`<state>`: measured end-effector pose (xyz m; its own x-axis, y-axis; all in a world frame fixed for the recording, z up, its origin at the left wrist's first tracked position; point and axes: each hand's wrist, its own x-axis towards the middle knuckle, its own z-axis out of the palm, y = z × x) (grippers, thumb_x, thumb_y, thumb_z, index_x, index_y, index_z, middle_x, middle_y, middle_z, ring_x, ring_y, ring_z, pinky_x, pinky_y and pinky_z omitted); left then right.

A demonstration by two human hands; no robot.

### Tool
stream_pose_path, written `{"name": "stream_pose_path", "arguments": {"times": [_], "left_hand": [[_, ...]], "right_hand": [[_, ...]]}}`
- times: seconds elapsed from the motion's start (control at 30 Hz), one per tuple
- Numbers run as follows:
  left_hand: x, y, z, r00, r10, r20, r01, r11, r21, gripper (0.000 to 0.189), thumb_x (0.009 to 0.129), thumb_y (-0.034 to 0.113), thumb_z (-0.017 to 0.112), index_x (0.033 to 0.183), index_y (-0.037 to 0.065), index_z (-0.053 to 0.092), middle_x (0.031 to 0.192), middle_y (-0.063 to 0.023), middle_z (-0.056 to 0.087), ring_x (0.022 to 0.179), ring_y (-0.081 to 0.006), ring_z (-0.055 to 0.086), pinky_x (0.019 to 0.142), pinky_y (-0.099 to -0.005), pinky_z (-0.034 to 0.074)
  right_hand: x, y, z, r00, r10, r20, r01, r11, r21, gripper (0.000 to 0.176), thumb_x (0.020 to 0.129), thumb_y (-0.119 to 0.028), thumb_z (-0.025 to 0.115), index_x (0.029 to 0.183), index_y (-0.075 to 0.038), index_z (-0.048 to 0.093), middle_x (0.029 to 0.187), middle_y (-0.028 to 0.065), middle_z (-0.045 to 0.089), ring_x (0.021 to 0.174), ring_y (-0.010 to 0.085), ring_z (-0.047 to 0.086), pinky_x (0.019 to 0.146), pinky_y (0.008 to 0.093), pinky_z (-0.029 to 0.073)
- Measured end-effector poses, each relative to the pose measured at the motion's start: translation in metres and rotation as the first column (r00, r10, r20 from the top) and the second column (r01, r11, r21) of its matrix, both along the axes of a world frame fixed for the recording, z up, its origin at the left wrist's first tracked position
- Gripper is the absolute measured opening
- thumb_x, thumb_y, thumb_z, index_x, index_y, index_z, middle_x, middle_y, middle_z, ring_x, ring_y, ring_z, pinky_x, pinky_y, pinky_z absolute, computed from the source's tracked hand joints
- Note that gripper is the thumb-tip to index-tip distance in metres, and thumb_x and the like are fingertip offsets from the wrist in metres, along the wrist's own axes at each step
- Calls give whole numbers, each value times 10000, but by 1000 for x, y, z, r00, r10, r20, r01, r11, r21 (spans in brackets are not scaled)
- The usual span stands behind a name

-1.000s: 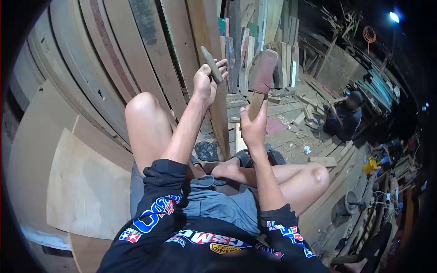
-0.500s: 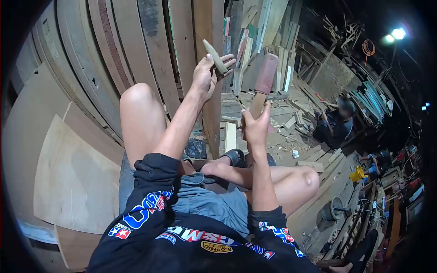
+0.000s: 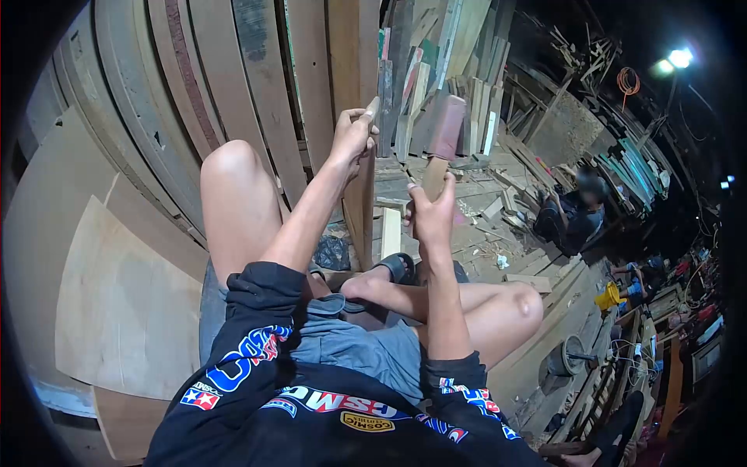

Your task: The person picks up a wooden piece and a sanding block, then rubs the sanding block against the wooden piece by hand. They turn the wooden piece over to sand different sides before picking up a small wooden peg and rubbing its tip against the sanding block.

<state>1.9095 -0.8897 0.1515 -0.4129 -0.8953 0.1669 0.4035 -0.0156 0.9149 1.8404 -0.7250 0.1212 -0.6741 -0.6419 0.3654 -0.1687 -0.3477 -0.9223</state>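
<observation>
My left hand [image 3: 354, 142] is closed around a small tapered piece of wood [image 3: 373, 109]; only its pale pointed end shows above my fingers. Gripped in my right hand [image 3: 432, 219] is a flat wooden sanding stick [image 3: 436, 175], held upright. Reddish-brown sandpaper [image 3: 449, 128] wraps its upper part, slightly blurred. The sanding stick stands to the right of the wood piece, and the two are apart. Both forearms reach forward over my bent legs.
Tall planks [image 3: 311, 70] lean close on the left, beside a curved plywood sheet [image 3: 128, 303]. Wood scraps litter the plank floor [image 3: 478, 233]. Another person [image 3: 576, 214] sits at the right. A grey bucket [image 3: 566, 358] and a yellow bucket [image 3: 609, 296] stand farther right.
My left hand has come lower and turned, its fingers now curled round the wood piece instead of spread. My right hand with the sanding stick has shifted slightly down and left.
</observation>
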Motion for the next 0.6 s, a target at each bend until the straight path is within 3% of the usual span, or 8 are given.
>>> {"name": "stream_pose_path", "arguments": {"times": [0.07, 0.27, 0.33, 0.37, 0.4, 0.47, 0.5, 0.6], "left_hand": [[0, 0, 1, 1000, -22, 14, 22, 1000, 16, 322, 940, 251, 467, 1198, 58, 468, 767, -9, 556, 490, -56, 429, 440, -217, 315], [5, 4, 9, 996, -76, 53, 76, 997, -7, 378, 953, 204, 367, 1280, 64, 494, 746, 9, 534, 490, -57, 411, 459, -212, 322], [4, 4, 9, 994, -84, 74, 88, 994, -57, 390, 949, 178, 356, 1295, 71, 501, 743, 16, 526, 502, -58, 414, 467, -205, 331], [5, 7, 10, 992, -92, 86, 99, 992, -75, 389, 942, 170, 372, 1287, 62, 515, 741, 14, 524, 534, -59, 429, 490, -209, 355], [4, 5, 8, 992, -93, 86, 99, 992, -74, 389, 942, 170, 372, 1287, 62, 515, 741, 14, 524, 534, -59, 429, 490, -209, 355], [-1, 0, 4, 990, -111, 86, 125, 976, -176, 389, 935, 163, 387, 1280, 48, 524, 739, 12, 519, 579, -58, 453, 523, -217, 385], [-4, -1, 2, 993, -99, 64, 108, 980, -166, 384, 922, 158, 424, 1268, 35, 536, 752, 11, 528, 632, -69, 484, 577, -236, 414], [-5, -7, -2, 989, -103, 105, 124, 969, -214, 376, 907, 173, 469, 1243, 29, 558, 778, 12, 543, 664, -81, 502, 618, -248, 422]], "right_hand": [[-2, -2, -4, 995, 15, -102, 3, 985, 175, 414, 828, -61, 614, 1175, -71, 389, 665, 26, 504, 468, 95, 482, 385, 245, 388], [-12, -14, -25, 951, -28, -308, 78, 985, 152, 686, 789, -38, 631, 1398, -127, 325, 686, 11, 528, 499, 88, 470, 424, 258, 385], [-13, -13, -21, 939, 49, -339, 15, 983, 183, 778, 784, -41, 626, 1449, -22, 222, 1295, 238, 481, 1164, 279, 522, 987, 351, 404], [-11, -12, -19, 953, 58, -299, -4, 984, 178, 786, 782, -30, 621, 1458, -24, 220, 1313, 234, 472, 1199, 283, 495, 1005, 354, 391], [-12, -14, -22, 953, 58, -298, -4, 984, 179, 786, 782, -30, 621, 1458, -24, 220, 1313, 234, 472, 1199, 283, 495, 1005, 354, 391], [-2, -16, -10, 881, -81, -466, 47, 995, -84, 788, 778, 10, 612, 1467, -93, 244, 935, 84, 578, 745, 121, 547, 658, 269, 472], [3, -5, -5, 948, -12, -319, -2, 999, -42, 802, 780, 17, 608, 1472, -62, 212, 1172, 144, 530, 933, 170, 540, 827, 292, 455], [-5, -9, -11, 958, -82, -276, 81, 997, -16, 821, 783, 15, 605, 1481, -73, 182, 1171, 146, 536, 930, 177, 544, 825, 293, 458]]}}
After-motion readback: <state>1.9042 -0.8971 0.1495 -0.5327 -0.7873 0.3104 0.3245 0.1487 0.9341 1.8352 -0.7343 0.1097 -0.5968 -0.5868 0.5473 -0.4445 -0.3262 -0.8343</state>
